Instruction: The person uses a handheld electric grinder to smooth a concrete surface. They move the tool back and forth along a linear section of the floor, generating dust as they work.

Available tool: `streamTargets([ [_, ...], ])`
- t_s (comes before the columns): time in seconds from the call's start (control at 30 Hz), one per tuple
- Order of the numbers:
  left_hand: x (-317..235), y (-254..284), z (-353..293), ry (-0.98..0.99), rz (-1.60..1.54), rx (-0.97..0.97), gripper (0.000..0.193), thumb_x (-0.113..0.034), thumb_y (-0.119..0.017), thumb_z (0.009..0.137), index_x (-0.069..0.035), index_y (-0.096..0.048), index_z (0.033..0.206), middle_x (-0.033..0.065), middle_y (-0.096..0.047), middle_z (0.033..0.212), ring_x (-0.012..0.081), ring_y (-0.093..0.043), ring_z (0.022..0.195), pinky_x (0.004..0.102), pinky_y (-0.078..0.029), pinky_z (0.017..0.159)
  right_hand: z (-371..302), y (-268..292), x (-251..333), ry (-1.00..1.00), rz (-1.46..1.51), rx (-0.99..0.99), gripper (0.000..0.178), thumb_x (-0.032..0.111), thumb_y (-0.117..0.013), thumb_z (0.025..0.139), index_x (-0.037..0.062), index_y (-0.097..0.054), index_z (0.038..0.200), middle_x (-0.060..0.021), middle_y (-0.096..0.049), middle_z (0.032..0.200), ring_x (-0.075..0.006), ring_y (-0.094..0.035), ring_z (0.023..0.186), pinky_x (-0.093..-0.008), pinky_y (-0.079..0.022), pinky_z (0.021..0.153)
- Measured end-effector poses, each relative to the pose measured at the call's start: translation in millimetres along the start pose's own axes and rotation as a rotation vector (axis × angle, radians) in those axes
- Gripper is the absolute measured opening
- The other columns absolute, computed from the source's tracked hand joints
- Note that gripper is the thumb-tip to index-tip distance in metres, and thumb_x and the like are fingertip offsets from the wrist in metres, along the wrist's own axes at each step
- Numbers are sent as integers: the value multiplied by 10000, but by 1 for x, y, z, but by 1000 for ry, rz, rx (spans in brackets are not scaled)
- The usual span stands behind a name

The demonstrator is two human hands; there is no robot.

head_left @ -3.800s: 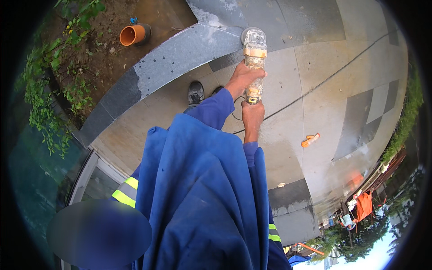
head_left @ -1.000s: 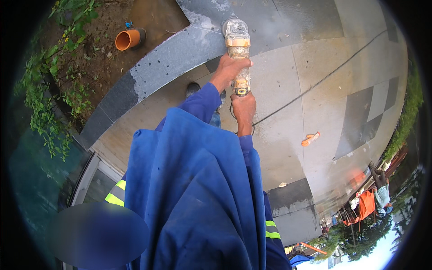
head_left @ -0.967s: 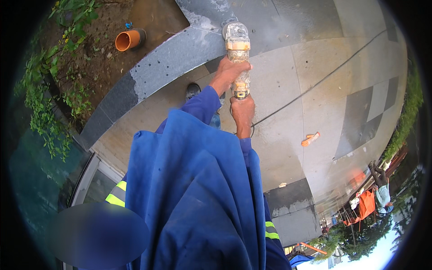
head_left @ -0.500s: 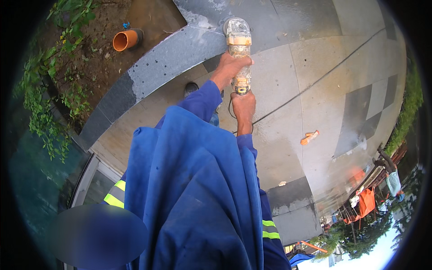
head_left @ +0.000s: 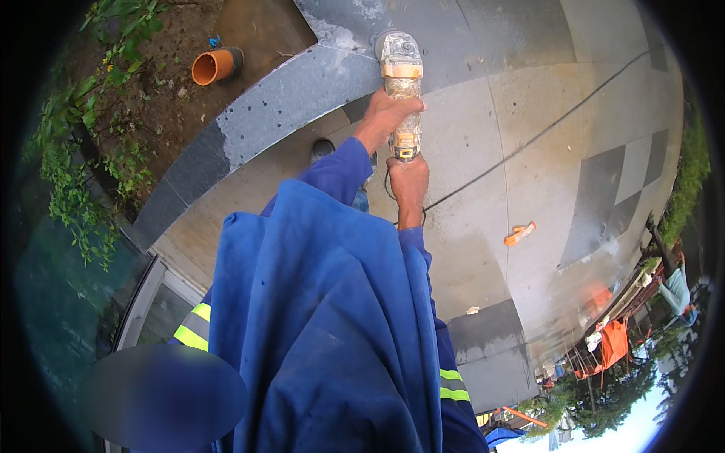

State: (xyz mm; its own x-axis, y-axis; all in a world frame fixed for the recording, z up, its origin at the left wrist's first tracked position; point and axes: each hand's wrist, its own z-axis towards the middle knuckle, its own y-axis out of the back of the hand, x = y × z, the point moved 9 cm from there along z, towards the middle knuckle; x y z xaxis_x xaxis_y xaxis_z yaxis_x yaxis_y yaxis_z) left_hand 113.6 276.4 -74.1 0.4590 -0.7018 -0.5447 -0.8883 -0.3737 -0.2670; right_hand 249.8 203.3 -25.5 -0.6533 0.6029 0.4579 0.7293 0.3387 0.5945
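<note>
A dusty, worn angle grinder (head_left: 402, 72) is held out ahead of me, its head at the far end against grey stone slabs. My left hand (head_left: 387, 118) is closed around the middle of its body. Behind it, my right hand (head_left: 409, 181) grips the tail end, and a black cord (head_left: 521, 151) loops out there and runs off to the far right across the paving. Under the grinder's head lies the dark curved stone border (head_left: 302, 94), marked with pale dust and dark spots. The disc is mostly hidden beneath the head.
An orange pipe (head_left: 213, 67) sticks out of the soil bed at the far left, beside leafy plants (head_left: 79, 181). An orange and white glove (head_left: 519, 233) lies on the paving to the right. Farther right, a person (head_left: 674, 291) is near orange sheeting (head_left: 614, 343). My shoe (head_left: 322, 148) is by the border.
The grinder and both hands stay almost where they were, with only a slight shift of the view. The person at the far right has changed posture.
</note>
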Motion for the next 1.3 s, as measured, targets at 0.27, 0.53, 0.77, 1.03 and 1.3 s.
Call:
streamTargets([
  [0.27, 2, -10, 9, -82, 59, 1, 516, -161, -842, 724, -11, -660, 1182, 104, -701, 1041, 212, -694, 917, 369, -565, 811, -2, 5, -6, -124, 104, 34, 323, 117, -715, 740, -46, -718, 1019, -276, -739, 890, -439, -739, 884, -499, -547, 792],
  [0.53, 8, -8, -6, -35, 9, 8, 519, -120, -825, 776, -3, -625, 1240, 100, -665, 1054, 215, -672, 932, 402, -556, 822, -8, 4, -11, -36, 11, -15, 343, 146, -734, 749, -48, -719, 1032, -283, -743, 947, -452, -731, 930, -501, -544, 816],
  [0.77, -1, -9, 11, -66, 17, -10, 469, -126, -846, 726, -18, -657, 1142, 92, -693, 992, 201, -689, 889, 381, -565, 798, 4, 4, -4, -72, 53, 28, 332, 145, -740, 749, -45, -720, 1020, -285, -741, 928, -456, -730, 924, -505, -546, 816],
  [1.03, 12, -7, -4, -61, -15, 3, 508, -127, -826, 779, -12, -624, 1231, 104, -665, 1054, 220, -668, 938, 407, -560, 828, -7, 5, -16, -20, 4, -30, 342, 151, -740, 754, -50, -715, 1030, -285, -738, 924, -464, -726, 921, -522, -542, 812],
  [1.3, -8, -3, 22, -69, 7, 12, 472, -129, -834, 775, -6, -637, 1186, 102, -674, 1017, 218, -671, 914, 401, -570, 815, 17, 0, 7, -15, -14, -5, 353, 159, -724, 750, -48, -710, 1035, -263, -746, 919, -437, -726, 885, -488, -543, 808],
])
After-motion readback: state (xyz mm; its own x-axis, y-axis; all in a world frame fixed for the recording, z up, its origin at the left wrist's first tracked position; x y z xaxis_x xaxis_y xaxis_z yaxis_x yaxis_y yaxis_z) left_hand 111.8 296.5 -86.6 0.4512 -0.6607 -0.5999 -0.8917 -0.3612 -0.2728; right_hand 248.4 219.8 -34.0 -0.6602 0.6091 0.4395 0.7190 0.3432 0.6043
